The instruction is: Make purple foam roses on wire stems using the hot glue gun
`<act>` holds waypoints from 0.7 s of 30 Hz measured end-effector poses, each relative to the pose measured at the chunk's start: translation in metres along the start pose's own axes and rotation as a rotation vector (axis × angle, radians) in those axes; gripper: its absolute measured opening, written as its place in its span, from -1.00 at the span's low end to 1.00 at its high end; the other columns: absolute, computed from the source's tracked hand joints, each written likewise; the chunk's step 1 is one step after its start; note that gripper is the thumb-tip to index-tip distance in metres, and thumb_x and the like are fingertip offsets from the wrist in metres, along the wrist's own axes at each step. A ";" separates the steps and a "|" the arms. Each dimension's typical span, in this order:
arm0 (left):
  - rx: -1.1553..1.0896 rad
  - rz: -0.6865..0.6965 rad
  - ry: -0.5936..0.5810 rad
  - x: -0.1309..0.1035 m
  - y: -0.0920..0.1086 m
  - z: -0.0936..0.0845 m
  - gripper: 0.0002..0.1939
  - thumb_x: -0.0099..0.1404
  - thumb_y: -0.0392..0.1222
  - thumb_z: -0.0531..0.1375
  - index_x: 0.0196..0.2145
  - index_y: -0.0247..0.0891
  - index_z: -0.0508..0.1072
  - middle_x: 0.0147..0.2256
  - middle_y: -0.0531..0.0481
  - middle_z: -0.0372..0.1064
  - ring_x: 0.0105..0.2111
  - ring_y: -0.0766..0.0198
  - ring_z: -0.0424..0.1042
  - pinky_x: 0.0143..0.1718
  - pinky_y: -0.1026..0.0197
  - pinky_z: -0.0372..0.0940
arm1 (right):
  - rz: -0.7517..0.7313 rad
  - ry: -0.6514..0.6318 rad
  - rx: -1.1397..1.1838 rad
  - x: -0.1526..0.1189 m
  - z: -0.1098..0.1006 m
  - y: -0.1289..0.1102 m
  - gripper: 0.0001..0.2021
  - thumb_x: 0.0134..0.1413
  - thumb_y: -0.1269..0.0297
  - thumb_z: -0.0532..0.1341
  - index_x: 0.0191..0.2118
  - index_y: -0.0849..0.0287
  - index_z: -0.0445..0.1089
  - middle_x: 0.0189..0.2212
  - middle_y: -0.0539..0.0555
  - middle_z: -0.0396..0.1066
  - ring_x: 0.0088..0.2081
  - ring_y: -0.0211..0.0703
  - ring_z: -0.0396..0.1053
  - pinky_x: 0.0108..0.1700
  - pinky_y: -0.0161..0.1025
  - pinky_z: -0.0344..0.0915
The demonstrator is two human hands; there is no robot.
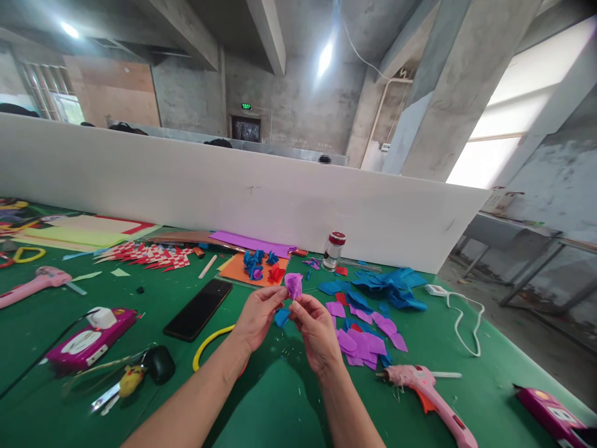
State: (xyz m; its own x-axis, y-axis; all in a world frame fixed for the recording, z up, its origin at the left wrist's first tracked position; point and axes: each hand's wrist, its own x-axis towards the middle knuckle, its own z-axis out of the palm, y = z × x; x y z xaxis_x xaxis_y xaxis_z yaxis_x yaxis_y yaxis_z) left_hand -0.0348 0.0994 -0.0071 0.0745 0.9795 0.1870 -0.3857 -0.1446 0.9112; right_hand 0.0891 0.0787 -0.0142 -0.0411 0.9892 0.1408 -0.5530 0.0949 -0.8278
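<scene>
Both hands meet over the middle of the green table, around a small purple paper flower (pixel 293 285). My left hand (pixel 260 316) pinches the flower's lower left side between thumb and fingers. On the other side, my right hand (pixel 313 326) is closed with thumb and forefinger at the flower's base. A blue paper piece (pixel 282 318) shows between the hands, lower down. To the right lie loose purple petals (pixel 364 344) and crumpled blue paper (pixel 394 287). Behind the hands, finished-looking blue flowers (pixel 254 262) and a red one (pixel 276 274) rest on orange paper (pixel 236 269).
A pink glue gun (pixel 426 386) lies at the right, another (pixel 41 283) at the far left. A black phone (pixel 198 309), a magenta power strip (pixel 93 339) and keys (pixel 130 379) are on the left. A red-lidded jar (pixel 333 252) stands near the white partition (pixel 280 205).
</scene>
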 end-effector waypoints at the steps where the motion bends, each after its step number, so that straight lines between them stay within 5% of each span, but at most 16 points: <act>1: -0.002 0.000 -0.006 0.000 0.000 0.000 -0.74 0.05 -0.03 0.36 -0.40 -0.29 0.59 -0.43 -0.04 0.46 -0.44 0.31 0.32 -0.37 0.27 0.19 | 0.002 -0.001 -0.005 0.000 0.000 0.000 -0.74 -0.25 0.19 0.45 -0.40 0.17 0.49 -0.49 -0.02 0.43 -0.47 -0.30 0.33 -0.34 -0.31 0.28; 21: -0.096 -0.019 -0.021 0.000 0.002 0.002 -0.80 -0.02 -0.16 0.40 -0.41 -0.29 0.60 -0.43 -0.05 0.51 -0.43 0.30 0.37 -0.34 0.26 0.24 | -0.006 0.000 -0.055 0.000 -0.002 0.000 -0.77 -0.23 0.18 0.44 -0.40 0.15 0.50 -0.50 -0.03 0.44 -0.47 -0.29 0.34 -0.35 -0.32 0.26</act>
State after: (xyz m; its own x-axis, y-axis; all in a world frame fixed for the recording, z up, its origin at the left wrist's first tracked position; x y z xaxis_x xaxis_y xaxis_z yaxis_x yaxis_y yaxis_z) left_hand -0.0341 0.0987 -0.0049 0.1014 0.9786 0.1789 -0.4704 -0.1113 0.8754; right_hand 0.0908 0.0793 -0.0147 -0.0377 0.9885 0.1461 -0.5065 0.1071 -0.8556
